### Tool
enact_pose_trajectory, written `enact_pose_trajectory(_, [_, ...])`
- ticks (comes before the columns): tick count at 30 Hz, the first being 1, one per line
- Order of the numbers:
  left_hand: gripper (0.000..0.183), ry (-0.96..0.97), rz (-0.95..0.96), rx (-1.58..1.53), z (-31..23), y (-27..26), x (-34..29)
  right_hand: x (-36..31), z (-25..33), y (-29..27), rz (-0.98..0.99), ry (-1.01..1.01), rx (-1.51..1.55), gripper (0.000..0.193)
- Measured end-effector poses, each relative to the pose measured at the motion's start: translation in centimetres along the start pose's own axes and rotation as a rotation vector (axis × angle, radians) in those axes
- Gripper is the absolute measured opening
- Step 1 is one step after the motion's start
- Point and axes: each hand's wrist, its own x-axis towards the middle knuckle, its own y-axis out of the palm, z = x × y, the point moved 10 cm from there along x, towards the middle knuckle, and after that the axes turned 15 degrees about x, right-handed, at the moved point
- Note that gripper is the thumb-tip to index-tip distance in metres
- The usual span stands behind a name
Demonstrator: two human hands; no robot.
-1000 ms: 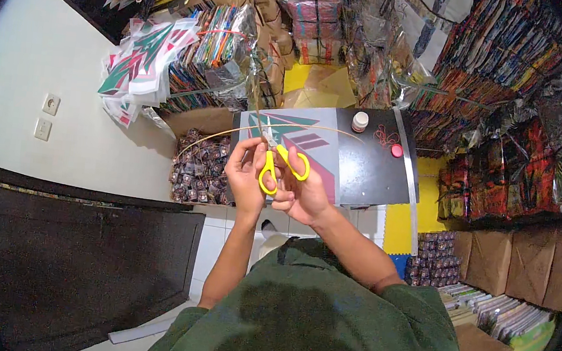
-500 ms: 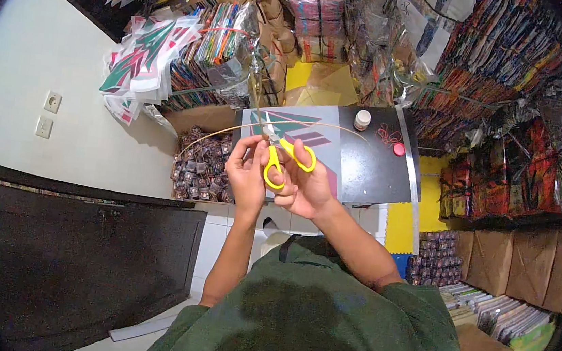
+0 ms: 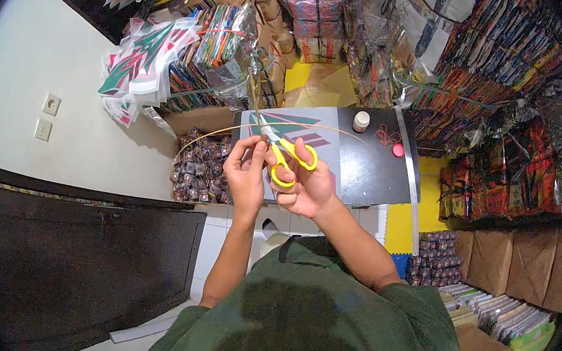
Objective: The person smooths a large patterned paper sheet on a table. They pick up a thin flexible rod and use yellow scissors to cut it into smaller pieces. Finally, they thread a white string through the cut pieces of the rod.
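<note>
In my right hand (image 3: 307, 185) is a pair of scissors (image 3: 284, 162) with yellow handles, fingers and thumb through the loops. The blades point up and away, near the left fingertips. My left hand (image 3: 246, 172) pinches thin tan sticks where they meet beside the blades; the exact grip is partly hidden. One long stick (image 3: 204, 137) bows out to the left and right across the table, and another (image 3: 253, 90) runs away from me. Beneath lies a grey sheet (image 3: 323, 163) printed with green and maroon shapes, on a dark table (image 3: 380, 172).
On the table are a small white bottle (image 3: 361, 121), a tangle of red string (image 3: 388, 136) and a pink-red cap (image 3: 398, 150). A box of small dark packets (image 3: 203, 171) stands to the left. Bundled stacks (image 3: 484, 67) rise behind and right; a dark cabinet (image 3: 80, 257) stands at near left.
The scissors have tilted slightly, their handles now a little closer together. Both hands stay in almost the same place.
</note>
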Motion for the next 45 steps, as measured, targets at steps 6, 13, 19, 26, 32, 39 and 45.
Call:
enact_pose_trajectory(6, [0.015, 0.013, -0.005, 0.040, 0.0, 0.0, 0.2, -0.1, 0.3, -0.5, -0.029, -0.013, 0.041, 0.054])
enact_pose_trajectory(13, [0.016, -0.007, 0.006, 0.010, 0.7, 0.1, 0.5, -0.1, 0.6, -0.9, -0.067, -0.024, 0.016, 0.052])
enact_pose_trajectory(19, [0.017, 0.000, 0.007, -0.001, 0.9, 0.1, 0.7, 0.0, 0.8, -0.2, -0.040, -0.038, -0.060, 0.059])
enact_pose_trajectory(26, [0.017, 0.009, -0.007, 0.039, 0.3, 0.1, 0.7, -0.5, 1.1, -0.8, -0.093, -0.064, -0.244, 0.064])
enact_pose_trajectory(32, [0.017, -0.022, -0.016, 0.027, 0.7, 0.1, 0.7, -0.2, 1.1, -0.6, -0.099, -0.056, -0.220, 0.063])
enact_pose_trajectory(39, [0.019, -0.049, -0.018, -0.007, 1.2, -0.7, 1.4, -1.4, 1.0, -1.3, -0.155, -0.065, -0.198, 0.061])
enact_pose_trajectory(45, [0.019, -0.106, -0.034, -0.056, 1.6, -1.2, 1.5, -2.1, 0.8, -1.3, -0.157, -0.054, -0.220, 0.059])
